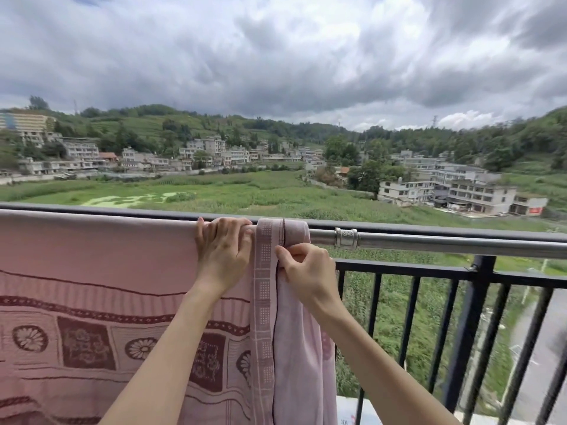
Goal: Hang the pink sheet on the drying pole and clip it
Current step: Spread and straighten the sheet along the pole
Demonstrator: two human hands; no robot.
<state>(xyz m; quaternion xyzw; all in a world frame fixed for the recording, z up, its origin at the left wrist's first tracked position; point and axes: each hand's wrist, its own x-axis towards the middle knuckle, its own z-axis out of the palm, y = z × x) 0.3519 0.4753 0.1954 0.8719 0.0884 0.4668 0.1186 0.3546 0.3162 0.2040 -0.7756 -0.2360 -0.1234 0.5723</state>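
The sheet [92,256] hung draped over the pole [429,242], spread flat across the left and middle of the view, its dark red flower and square pattern facing the camera; its right edge, a dotted border strip, was bunched into folds that fell straight down beside the bare metal; the left hand [222,253] lay on top of the pole over the cloth, fingers [227,223] curled over the far side and gripping sheet and pole together just left of the border; the right hand [306,271] sat just below the pole, touching the folded edge, thumb and forefinger pinching the cloth with the other fingers curled in; right of the sheet the pole ran bare, a silver joint ring [346,238] near the folds; behind stood the black railing [472,317]; beyond it lay fields [245,191] and houses [445,191].
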